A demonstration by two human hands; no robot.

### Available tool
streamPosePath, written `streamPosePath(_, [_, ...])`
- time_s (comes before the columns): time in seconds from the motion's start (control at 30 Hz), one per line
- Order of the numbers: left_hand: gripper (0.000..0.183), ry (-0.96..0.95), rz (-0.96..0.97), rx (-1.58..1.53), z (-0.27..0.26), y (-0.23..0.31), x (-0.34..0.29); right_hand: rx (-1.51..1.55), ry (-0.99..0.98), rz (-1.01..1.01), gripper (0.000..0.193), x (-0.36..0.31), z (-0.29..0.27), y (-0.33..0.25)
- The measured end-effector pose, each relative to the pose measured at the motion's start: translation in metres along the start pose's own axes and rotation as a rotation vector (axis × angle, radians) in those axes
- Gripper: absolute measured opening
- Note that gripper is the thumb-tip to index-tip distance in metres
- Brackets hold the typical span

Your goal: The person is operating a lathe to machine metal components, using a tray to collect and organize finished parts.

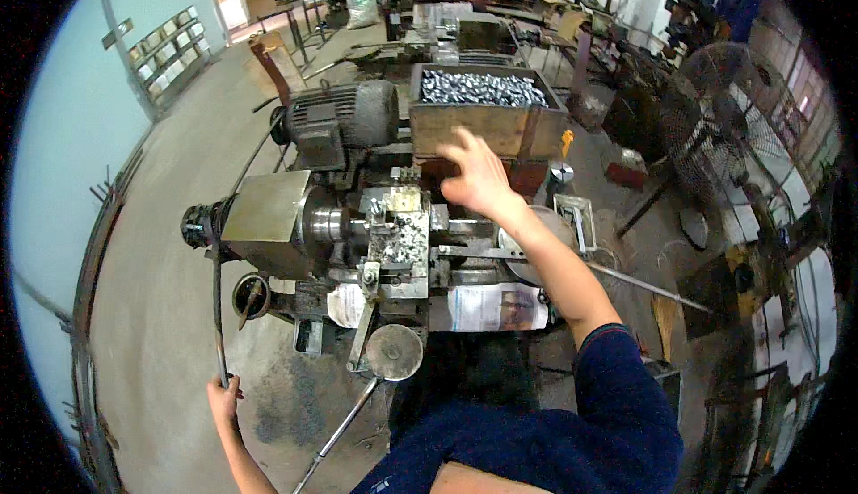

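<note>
Open wooden box of shiny metal cylinder blanks [483,92] sitting behind the grey lathe [357,235], right hand [478,177] reaching with fingers spread, empty, left hand [223,400] gripping the long dark lever [215,306]; sleeve risking snagging the chuck.

Silvery metal pieces [483,88] in a brown wooden crate [487,128], grey lathe [357,226], dark blue sleeve [617,405].

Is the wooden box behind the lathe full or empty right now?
Nearly full. The wooden box holds a heap of small shiny metal parts reaching close to its rim. The right hand reaches toward its front wall.
</note>
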State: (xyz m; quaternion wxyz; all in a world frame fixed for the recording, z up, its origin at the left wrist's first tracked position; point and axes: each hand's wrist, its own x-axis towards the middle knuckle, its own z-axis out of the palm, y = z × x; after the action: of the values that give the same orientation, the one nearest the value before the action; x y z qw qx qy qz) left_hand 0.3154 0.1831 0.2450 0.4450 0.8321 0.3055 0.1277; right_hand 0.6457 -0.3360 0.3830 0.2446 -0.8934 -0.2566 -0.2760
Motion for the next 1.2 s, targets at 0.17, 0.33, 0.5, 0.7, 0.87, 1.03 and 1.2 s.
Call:
streamPosePath(0.17, [0.021,-0.167,-0.088,-0.248,0.006,-0.015,0.019,0.082,-0.077,0.328,0.04,-0.155,-0.057,0.07])
streamPosePath(0.33, [0.024,0.006,-0.602,-0.803,-0.02,-0.063,0.036,-0.045,-0.036,0.904,0.039,-0.32,-0.177,0.119])
streamPosePath(0.5, [0.034,-0.125,-0.337,-0.168,0.02,0.022,-0.031,-0.445,-0.285,1.406,0.022,-0.544,-0.246,0.132])
streamPosePath(0.7, [0.038,-0.145,-0.316,-0.092,0.027,0.056,-0.043,-0.241,-0.817,1.389,0.041,-0.655,-0.202,0.099])
streamPosePath(0.87, [0.036,-0.164,-0.269,-0.096,0.012,0.028,-0.029,-0.199,-0.634,1.723,0.042,-0.638,-0.178,0.091])
streamPosePath(1.03, [0.032,-0.217,-0.261,-0.056,0.013,0.005,-0.014,-0.335,-0.979,1.056,0.022,-0.676,-0.179,0.114])
streamPosePath(1.2, [0.034,-0.282,-0.317,0.291,-0.02,-0.035,0.068,0.485,0.062,1.864,0.017,-0.58,-0.22,0.082])
